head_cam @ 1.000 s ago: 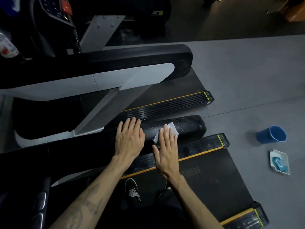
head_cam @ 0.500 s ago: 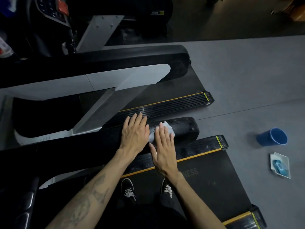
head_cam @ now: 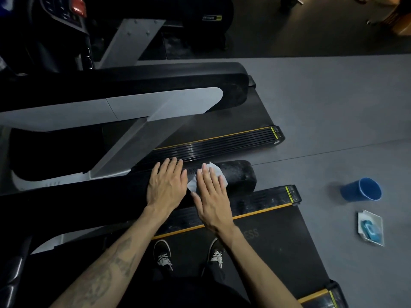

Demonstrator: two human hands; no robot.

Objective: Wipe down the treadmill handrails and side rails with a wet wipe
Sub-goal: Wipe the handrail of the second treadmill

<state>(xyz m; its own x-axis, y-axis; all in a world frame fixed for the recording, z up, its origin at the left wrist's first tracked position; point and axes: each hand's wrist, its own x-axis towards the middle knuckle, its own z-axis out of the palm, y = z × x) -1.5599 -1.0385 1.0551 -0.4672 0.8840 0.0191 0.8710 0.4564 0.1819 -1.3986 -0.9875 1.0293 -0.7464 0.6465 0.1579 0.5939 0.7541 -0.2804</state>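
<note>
The left hand [head_cam: 166, 185] lies flat on the black handrail [head_cam: 89, 196], fingers straight, holding nothing. Just beside it, the right hand [head_cam: 210, 196] presses flat on the white wet wipe [head_cam: 215, 172] near the rail's end. The end looks damp. I think the side rail [head_cam: 255, 203] below, still dusty, is left to do.

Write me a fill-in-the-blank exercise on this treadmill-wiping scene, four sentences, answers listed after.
1. The white wet wipe lies under the flat fingers of the ______ hand.
2. The left hand rests flat on the padded ______ handrail.
3. The plastic cup lying on its side on the grey floor is ______ in colour.
4. The stripe along the treadmill side rail is ______.

Missing words: right; black; blue; yellow
</note>
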